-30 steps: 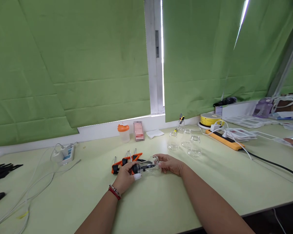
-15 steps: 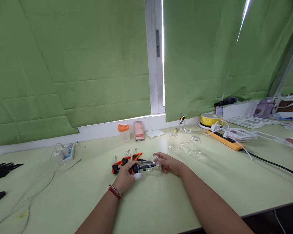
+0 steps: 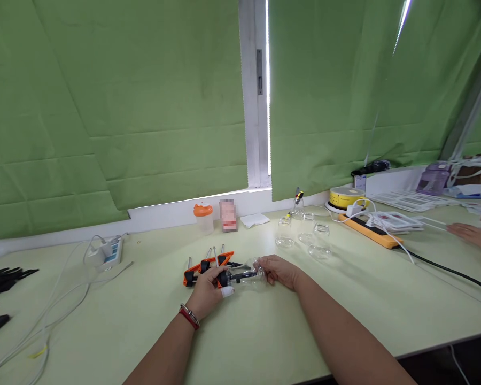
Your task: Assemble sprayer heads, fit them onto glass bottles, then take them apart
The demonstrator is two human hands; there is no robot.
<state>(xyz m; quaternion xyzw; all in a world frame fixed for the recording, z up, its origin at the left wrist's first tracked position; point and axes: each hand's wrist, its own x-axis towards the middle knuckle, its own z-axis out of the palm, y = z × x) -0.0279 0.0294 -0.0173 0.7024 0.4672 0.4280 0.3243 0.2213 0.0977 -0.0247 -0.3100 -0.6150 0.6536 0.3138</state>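
Indoors, pale tabletop (image 3: 256, 337), green blinds (image 3: 116, 101) behind, left hand (image 3: 206, 290) and right hand (image 3: 281, 271) clamped on clear bottle (image 3: 249, 280)

The far curtains (image 3: 164, 107) are green, the tabletop (image 3: 144, 321) pale yellow-green; the held bottle (image 3: 253, 283) is clear, the nearby handles (image 3: 204, 266) orange and black, the cup lid (image 3: 202, 211) orange.
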